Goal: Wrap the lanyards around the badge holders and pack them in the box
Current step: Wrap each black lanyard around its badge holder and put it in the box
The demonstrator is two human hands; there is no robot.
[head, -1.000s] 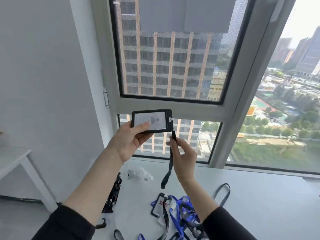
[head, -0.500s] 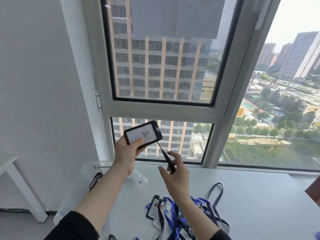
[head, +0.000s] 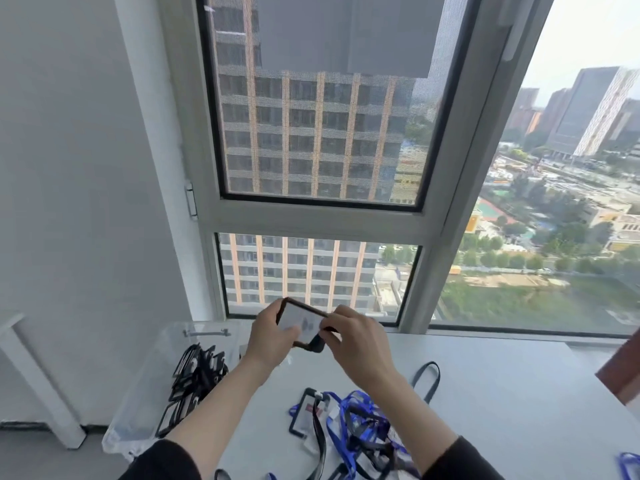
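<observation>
White worktop (head: 485, 393) is close below now: the badge holder (head: 301, 318) has come down from window height to hover just right of the box (head: 145, 403), your left hand (head: 273, 337) gripping it. Your right hand (head: 356, 337) pinches the lanyard (head: 317, 344) tight to its edge, no longer dangling, so wrapping looks begun.

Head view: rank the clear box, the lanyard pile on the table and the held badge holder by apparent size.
1. clear box and lanyard pile: these look about alike. Each is partly hidden and the pile runs off the bottom edge, so I won't rank them.
2. badge holder: clearly smallest.
</observation>
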